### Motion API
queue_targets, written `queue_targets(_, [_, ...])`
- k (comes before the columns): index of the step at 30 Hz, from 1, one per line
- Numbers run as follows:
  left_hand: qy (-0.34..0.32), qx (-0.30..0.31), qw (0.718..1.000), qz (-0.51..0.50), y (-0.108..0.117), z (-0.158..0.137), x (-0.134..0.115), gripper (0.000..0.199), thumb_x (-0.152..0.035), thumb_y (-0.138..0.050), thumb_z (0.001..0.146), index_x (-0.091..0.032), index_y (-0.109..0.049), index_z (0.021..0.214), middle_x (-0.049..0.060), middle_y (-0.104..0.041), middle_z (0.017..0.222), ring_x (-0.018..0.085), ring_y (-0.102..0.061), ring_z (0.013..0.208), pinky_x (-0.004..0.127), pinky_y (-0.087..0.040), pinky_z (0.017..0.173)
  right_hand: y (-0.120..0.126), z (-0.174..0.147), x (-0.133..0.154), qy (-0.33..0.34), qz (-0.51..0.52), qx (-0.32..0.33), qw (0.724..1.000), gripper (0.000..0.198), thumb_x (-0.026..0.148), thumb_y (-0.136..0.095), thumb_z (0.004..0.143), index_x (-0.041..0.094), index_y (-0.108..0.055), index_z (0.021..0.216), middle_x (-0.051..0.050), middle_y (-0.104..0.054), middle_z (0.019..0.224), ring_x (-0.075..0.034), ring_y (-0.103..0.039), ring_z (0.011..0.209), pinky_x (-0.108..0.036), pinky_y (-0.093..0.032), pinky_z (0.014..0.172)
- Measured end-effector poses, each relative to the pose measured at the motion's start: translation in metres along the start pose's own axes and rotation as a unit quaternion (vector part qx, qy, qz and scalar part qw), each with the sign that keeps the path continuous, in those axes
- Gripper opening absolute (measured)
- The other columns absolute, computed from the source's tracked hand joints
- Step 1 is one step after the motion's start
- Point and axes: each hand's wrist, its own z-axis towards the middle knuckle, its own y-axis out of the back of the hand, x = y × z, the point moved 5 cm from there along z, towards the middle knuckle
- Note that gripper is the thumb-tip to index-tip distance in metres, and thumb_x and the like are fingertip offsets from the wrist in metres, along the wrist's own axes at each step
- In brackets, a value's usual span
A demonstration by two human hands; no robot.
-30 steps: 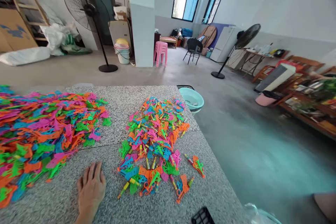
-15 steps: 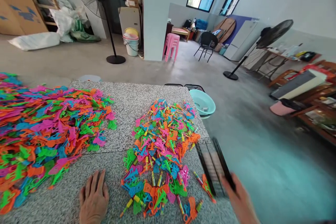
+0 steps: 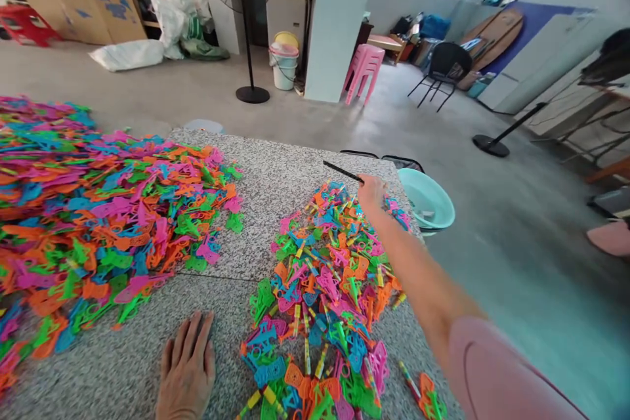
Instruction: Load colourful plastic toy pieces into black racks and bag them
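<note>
My left hand (image 3: 187, 367) lies flat on the speckled stone tabletop (image 3: 231, 302), fingers stretched out and holding nothing. With my right hand (image 3: 373, 191) I grip a thin black stick (image 3: 343, 171), which points left over the far end of a pile of small plastic pieces (image 3: 335, 282). These pieces are pink, orange, green and blue, and several have yellow-banded tubes among them. My right forearm crosses above the pile's right side and hides part of it. The fingers of that hand are closed, though their far side is hidden.
A larger heap of similar coloured pieces (image 3: 113, 210) covers the table's left side. Beyond the right edge sits a turquoise basin (image 3: 436, 200). On the floor behind stand a fan (image 3: 252, 94), a white bucket (image 3: 284, 72), pink stools (image 3: 364, 65) and a black chair (image 3: 447, 62).
My right hand has moved with the black stick from beyond the table's right edge to above the pile's far end. My left hand stays flat. The view has shifted.
</note>
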Motion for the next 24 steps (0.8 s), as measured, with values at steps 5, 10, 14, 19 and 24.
queue_targets(5, [0.010,0.013,1.000,0.010,-0.002,-0.004,0.001,0.055,-0.028,-0.029,0.095,-0.020,-0.046,0.146,0.008,-0.046,0.152,0.026,-0.035,0.144,0.048,-0.018,0.121,-0.036,0.014,0.003,-0.006,-0.017,0.010,1.000,0.043,0.006,-0.034,0.092,0.007,-0.068,0.119,-0.019,-0.066,0.115,-0.030,-0.052,0.115,-0.064,-0.017,0.105])
queue_targets(10, [-0.024,-0.013,0.999,0.028,0.000,-0.006,-0.002,0.058,-0.025,-0.033,0.096,-0.024,-0.031,0.154,0.007,-0.044,0.153,0.026,-0.037,0.142,0.046,-0.019,0.120,-0.064,0.025,-0.012,-0.006,-0.074,0.139,0.988,0.041,0.005,-0.042,0.090,0.008,-0.068,0.122,-0.024,-0.066,0.120,-0.031,-0.057,0.113,-0.052,-0.036,0.099])
queue_targets(14, [-0.034,-0.036,0.998,0.027,0.003,-0.006,-0.004,0.064,-0.023,-0.035,0.097,-0.028,-0.016,0.158,0.008,-0.044,0.153,0.028,-0.040,0.140,0.048,-0.023,0.118,-0.072,0.010,-0.018,0.046,-0.074,0.218,0.972,0.043,0.008,-0.050,0.088,0.013,-0.067,0.127,-0.018,-0.070,0.117,-0.030,-0.064,0.108,-0.040,-0.045,0.095])
queue_targets(19, [-0.035,-0.035,0.999,0.011,0.004,-0.003,-0.004,0.062,-0.023,-0.033,0.097,-0.025,-0.019,0.157,0.011,-0.047,0.150,0.030,-0.040,0.140,0.051,-0.025,0.116,-0.064,-0.038,-0.013,0.094,-0.078,0.244,0.962,0.048,0.008,-0.048,0.088,0.024,-0.065,0.130,-0.004,-0.067,0.129,-0.021,-0.061,0.119,-0.032,-0.044,0.103])
queue_targets(24, [-0.033,-0.036,0.999,-0.012,0.005,0.000,-0.004,0.056,-0.025,-0.030,0.098,-0.019,-0.032,0.154,0.015,-0.048,0.149,0.032,-0.038,0.141,0.053,-0.025,0.116,-0.051,-0.104,0.005,0.133,-0.062,0.269,0.952,0.050,0.006,-0.046,0.088,0.025,-0.064,0.131,0.000,-0.062,0.136,-0.019,-0.058,0.123,-0.030,-0.041,0.108])
